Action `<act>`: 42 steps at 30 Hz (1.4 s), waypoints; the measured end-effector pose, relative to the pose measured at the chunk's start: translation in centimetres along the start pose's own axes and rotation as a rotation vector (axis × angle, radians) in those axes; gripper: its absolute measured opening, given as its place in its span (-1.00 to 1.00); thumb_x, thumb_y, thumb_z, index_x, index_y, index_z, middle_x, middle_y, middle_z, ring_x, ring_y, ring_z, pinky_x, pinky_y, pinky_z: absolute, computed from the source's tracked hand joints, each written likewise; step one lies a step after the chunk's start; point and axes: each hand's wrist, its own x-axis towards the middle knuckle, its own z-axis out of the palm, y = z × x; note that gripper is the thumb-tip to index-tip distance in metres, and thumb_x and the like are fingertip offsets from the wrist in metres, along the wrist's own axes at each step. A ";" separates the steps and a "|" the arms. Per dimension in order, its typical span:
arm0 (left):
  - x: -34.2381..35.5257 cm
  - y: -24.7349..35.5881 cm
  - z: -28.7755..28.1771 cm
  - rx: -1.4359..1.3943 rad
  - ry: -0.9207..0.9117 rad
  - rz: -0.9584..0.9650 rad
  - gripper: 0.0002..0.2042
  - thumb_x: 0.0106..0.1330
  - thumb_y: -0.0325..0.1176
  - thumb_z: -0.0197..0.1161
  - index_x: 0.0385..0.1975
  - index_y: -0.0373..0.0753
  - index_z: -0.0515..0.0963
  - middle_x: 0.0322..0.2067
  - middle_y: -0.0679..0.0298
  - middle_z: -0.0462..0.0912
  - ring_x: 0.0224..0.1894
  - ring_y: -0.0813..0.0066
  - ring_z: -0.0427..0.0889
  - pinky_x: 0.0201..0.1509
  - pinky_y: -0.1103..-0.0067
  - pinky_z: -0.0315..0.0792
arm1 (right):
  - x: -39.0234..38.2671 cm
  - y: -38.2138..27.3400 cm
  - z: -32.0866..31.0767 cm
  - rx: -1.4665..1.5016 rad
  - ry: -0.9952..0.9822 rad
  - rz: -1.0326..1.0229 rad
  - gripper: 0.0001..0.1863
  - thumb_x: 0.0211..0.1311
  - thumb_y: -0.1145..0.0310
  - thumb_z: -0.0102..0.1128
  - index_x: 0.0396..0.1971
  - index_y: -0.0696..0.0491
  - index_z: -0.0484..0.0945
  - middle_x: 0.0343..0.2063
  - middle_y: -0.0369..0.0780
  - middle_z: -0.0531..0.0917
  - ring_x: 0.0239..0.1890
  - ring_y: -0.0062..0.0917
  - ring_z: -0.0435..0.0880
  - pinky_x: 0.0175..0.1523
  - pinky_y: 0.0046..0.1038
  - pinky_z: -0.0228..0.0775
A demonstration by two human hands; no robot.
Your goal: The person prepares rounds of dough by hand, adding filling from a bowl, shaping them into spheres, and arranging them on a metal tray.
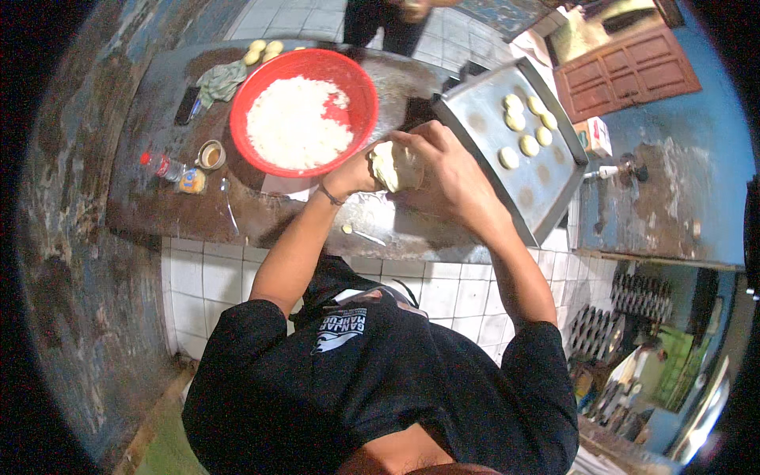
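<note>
My left hand holds a small clear container or plastic piece with pale creamy stuff in it; which it is, I cannot tell. My right hand is curled over the same item from the right, its fingertips partly hidden. Just behind my left hand sits a red basin of white, crumbly or floury mixture. To the right, a tilted-looking metal tray carries several pale round dough pieces. A thin pale utensil and a small pale bit lie in front of my hands.
On the table at the left are a bottle, a cup, a small packet, a phone, a cloth, several pale balls and a spoon. A person stands across the table.
</note>
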 end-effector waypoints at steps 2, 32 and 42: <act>0.7 3.4 2.8 0.016 -0.075 -0.060 -0.33 0.13 -0.29 0.62 0.24 -0.22 0.46 0.13 0.24 0.63 0.19 0.40 0.58 0.33 0.42 0.44 | -4.1 0.0 -1.8 0.209 0.099 0.058 -0.47 -0.01 0.25 0.63 -0.05 0.16 0.65 -0.17 -0.06 0.66 -0.15 -0.20 0.71 -0.01 -0.26 0.59; -6.1 17.7 44.2 -0.267 -0.081 -0.374 -0.72 0.51 -0.28 0.25 0.10 -0.22 0.47 -0.44 0.38 0.57 -0.61 0.82 0.32 -0.63 0.77 0.14 | -48.8 -1.6 4.2 0.907 1.063 0.575 -0.65 0.42 0.11 0.31 -0.24 0.15 0.69 -0.30 -0.18 0.73 -0.35 -0.45 0.78 -0.29 -0.42 0.66; -1.8 20.4 38.9 0.036 -0.011 0.021 -0.82 0.39 -0.41 0.31 -0.10 -0.30 0.53 -0.20 0.27 0.60 -0.16 0.55 0.59 -0.02 0.59 0.47 | -39.4 -3.9 6.4 1.923 1.007 0.324 -0.74 0.48 0.17 0.29 -0.03 -0.06 0.47 -0.04 -0.35 0.69 -0.06 -0.60 0.79 -0.27 -0.57 0.67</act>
